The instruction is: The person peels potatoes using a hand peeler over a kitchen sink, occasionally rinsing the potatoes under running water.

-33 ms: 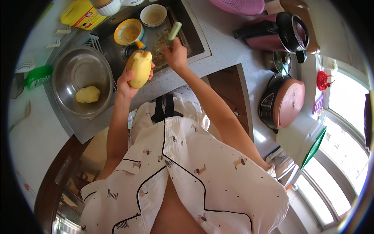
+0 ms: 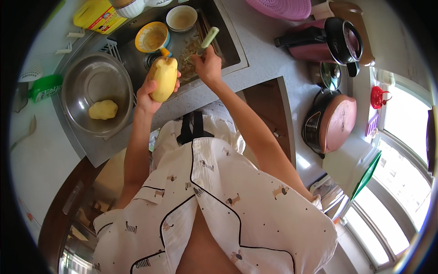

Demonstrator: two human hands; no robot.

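Leaning slightly further right than before, the pale-green-handled tool (image 2: 208,39) is gripped in the right hand (image 2: 209,67); the left hand (image 2: 148,92) grasps the potato (image 2: 164,80) over the sink's (image 2: 243,62) near edge (a narrow gap parts them).

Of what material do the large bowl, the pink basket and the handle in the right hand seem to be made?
Large bowl: metal, probably steel, smooth and shiny, with silver-grey reflections.
Pink basket: likely plastic, evenly coloured, with many small holes.
Handle: perhaps plastic, smooth, pale green, but too small to be sure.
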